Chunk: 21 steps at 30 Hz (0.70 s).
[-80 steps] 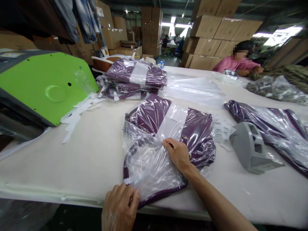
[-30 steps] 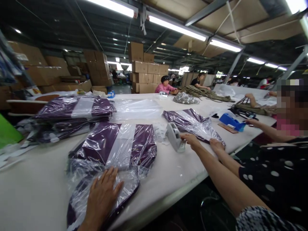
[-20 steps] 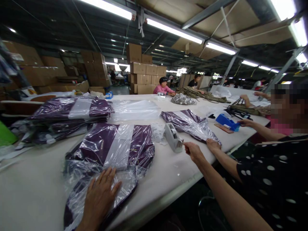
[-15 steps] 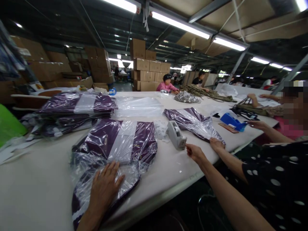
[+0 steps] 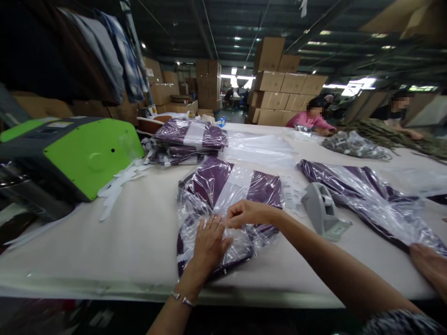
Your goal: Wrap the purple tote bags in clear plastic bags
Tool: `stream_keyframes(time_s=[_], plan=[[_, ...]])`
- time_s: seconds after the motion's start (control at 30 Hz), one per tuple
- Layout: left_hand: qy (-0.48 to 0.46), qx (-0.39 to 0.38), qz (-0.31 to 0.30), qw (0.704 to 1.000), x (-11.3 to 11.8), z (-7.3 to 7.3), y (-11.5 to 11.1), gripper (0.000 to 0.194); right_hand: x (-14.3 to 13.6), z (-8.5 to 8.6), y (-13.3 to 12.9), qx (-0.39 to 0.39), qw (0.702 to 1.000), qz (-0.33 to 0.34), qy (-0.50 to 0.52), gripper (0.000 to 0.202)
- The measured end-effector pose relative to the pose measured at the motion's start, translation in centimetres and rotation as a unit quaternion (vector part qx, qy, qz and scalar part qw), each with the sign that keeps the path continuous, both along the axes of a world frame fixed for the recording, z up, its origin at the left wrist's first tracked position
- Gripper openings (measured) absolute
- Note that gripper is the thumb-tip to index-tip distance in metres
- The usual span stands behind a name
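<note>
A purple folded item in a clear plastic bag (image 5: 267, 186), with a pale band across it, lies in front of me. My left hand (image 5: 209, 239) rests flat on the bag's crumpled lower part, fingers stretched out. Just right of it, my right hand (image 5: 249, 214) is closed in a pinch at the bag's surface. Whatever its fingertips hold is too small or clear to make out. A grey tape dispenser (image 5: 319, 211) stands to the right of the bag, apart from both hands.
A stack of bagged purple items (image 5: 193, 135) lies behind on the left, near a green machine (image 5: 92, 158). Clear plastic sheets (image 5: 260, 146) lie beyond my bag. At right, a co-worker's hand (image 5: 429, 265) touches another bagged purple item (image 5: 370, 200). The table edge (image 5: 279, 298) runs close by.
My right hand has moved left from the tape dispenser's front end to the bag, beside my left hand. The left hand stays flat on the bag. The view has turned left.
</note>
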State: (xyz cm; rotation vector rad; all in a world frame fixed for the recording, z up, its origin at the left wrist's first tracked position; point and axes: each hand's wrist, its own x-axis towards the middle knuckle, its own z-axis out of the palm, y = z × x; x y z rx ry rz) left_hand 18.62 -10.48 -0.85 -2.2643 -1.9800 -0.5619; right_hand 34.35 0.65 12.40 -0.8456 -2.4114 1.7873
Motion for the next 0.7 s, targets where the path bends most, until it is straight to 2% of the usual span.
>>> stream_keyframes(time_s=[0.07, 0.13, 0.23, 0.37, 0.57, 0.63, 0.7], plan=[[-0.010, -0.001, -0.002, 1.000, 0.0, 0.0, 0.1, 0.052, -3.2, -1.5, 2.5, 0.074, 0.993, 0.026, -0.091, 0.020], [-0.015, 0.000, -0.002, 1.000, 0.0, 0.0, 0.1, 0.052, -4.9, -3.4, 4.8, 0.145, 0.974, 0.015, -0.173, 0.018], [-0.015, -0.001, 0.000, 1.000, 0.0, 0.0, 0.2, 0.052, -6.0, -5.4, 6.9, 0.189, 0.956, 0.011, -0.222, 0.021], [-0.009, -0.010, 0.000, 1.000, 0.0, 0.1, 0.2, 0.053, -6.3, -6.2, 7.9, 0.239, 0.942, 0.017, -0.235, 0.028], [0.006, -0.016, 0.001, 1.000, 0.0, 0.1, 0.4, 0.050, -4.3, -7.8, 8.8, 0.369, 0.906, -0.052, -0.199, 0.044], [0.011, -0.013, 0.001, 1.000, 0.0, -0.1, 0.5, 0.050, -2.3, -8.2, 8.5, 0.425, 0.888, -0.088, -0.151, 0.050], [0.019, -0.006, -0.001, 1.000, -0.1, -0.2, 0.6, 0.051, 0.8, -8.1, 7.5, 0.473, 0.861, -0.155, -0.102, 0.049]])
